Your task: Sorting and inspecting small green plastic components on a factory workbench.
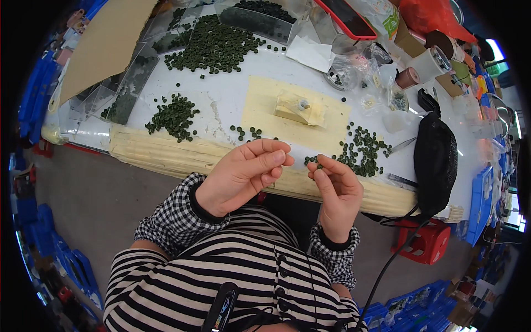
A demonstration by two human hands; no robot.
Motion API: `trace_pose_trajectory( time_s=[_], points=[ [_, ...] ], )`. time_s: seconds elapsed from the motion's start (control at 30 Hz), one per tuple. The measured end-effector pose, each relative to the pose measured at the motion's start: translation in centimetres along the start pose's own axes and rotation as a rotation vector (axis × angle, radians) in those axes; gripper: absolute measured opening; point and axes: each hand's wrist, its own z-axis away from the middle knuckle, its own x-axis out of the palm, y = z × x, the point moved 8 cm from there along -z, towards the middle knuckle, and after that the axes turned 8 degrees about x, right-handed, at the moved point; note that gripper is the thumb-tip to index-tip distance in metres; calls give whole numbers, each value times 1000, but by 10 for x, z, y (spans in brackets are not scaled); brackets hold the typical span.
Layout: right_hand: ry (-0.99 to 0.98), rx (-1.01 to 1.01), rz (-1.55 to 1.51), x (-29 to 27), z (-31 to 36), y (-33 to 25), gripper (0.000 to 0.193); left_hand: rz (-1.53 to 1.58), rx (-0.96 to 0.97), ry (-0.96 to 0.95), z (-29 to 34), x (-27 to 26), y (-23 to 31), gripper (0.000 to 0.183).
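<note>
Over the table's front edge, my left hand (240, 171) is closed in a pinch, thumb against index finger; whatever lies between the tips is too small to make out. To its right, my right hand (338, 196) pinches a small dark green round piece (319, 166) between thumb and fingers. Beyond the hands, a block wrapped in cream tape (298, 108) with a small grey round fitting on top sits on a cream sheet (257, 99). Similar green pieces lie loosely spread (362, 149) by my right hand and heaped (173, 118) on the left.
A larger heap of green pieces (213, 47) lies at the back left, near clear plastic trays (133, 83) and a cardboard sheet (105, 44). A black mesh pouch (437, 160), tweezers (402, 145), clear bags and a red-cased phone (348, 19) are on the right. A red stool (425, 243) stands below.
</note>
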Motion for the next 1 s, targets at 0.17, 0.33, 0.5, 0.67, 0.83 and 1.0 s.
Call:
trace_pose_trajectory(
  time_s=[0.17, 0.33, 0.5, 0.67, 0.83, 1.0],
  points=[
    [5, -48, -54, 0, 2, -4, 23, 24, -38, -30, -2, -2, -10, 28],
    [14, -185, 26, -1, 4, -11, 20, 50, -56, -49, -2, 6, -15, 30],
    [70, -218, 186, 1, 8, -20, 16, 113, -24, -96, -3, 10, -16, 32],
    [81, -274, 212, 3, 11, -22, 17, 67, -14, -106, -3, 4, -17, 29],
    [111, -301, 228, 1, 13, -21, 16, -56, 46, -88, 0, 10, -11, 25],
    [122, -367, 287, 9, 14, -26, 15, -96, 85, -97, 0, 9, -10, 22]
  ],
)
